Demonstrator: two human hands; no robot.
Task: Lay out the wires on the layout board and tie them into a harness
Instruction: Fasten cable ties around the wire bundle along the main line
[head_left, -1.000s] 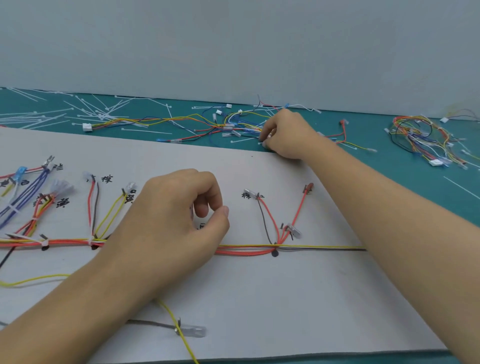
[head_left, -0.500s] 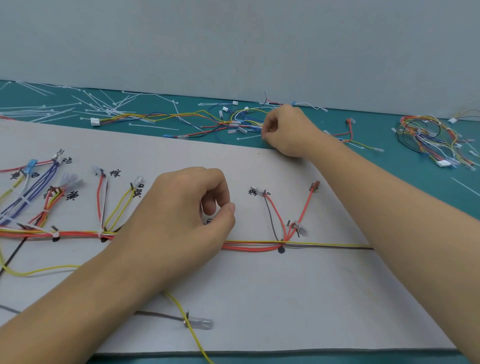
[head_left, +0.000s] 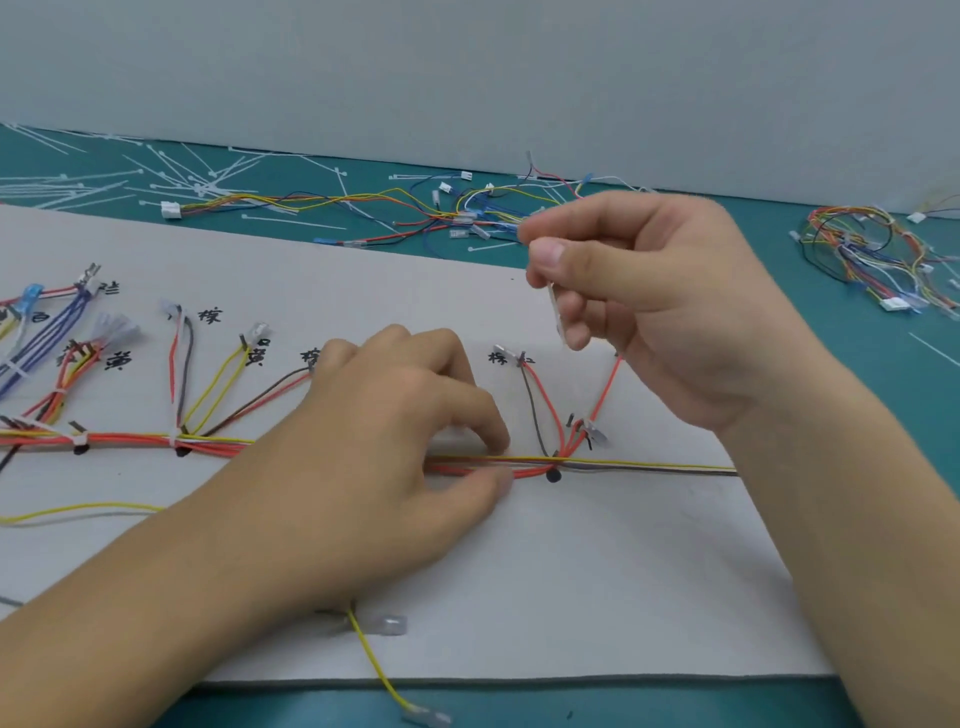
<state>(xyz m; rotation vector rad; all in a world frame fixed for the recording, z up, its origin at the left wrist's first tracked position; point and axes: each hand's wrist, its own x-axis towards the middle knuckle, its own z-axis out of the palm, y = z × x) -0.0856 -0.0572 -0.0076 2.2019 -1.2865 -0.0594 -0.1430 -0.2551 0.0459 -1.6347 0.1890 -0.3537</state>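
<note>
We pinch the wire bundle (head_left: 623, 464) down on the layout board (head_left: 571, 571) with our left hand (head_left: 395, 441) and hold a white tie (head_left: 557, 312) up in our right hand (head_left: 649, 301), and if the left hand slips, the wires could spread apart.

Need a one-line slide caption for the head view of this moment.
Left hand pinches the wire bundle on the layout board while the right hand holds a white cable tie.
</note>
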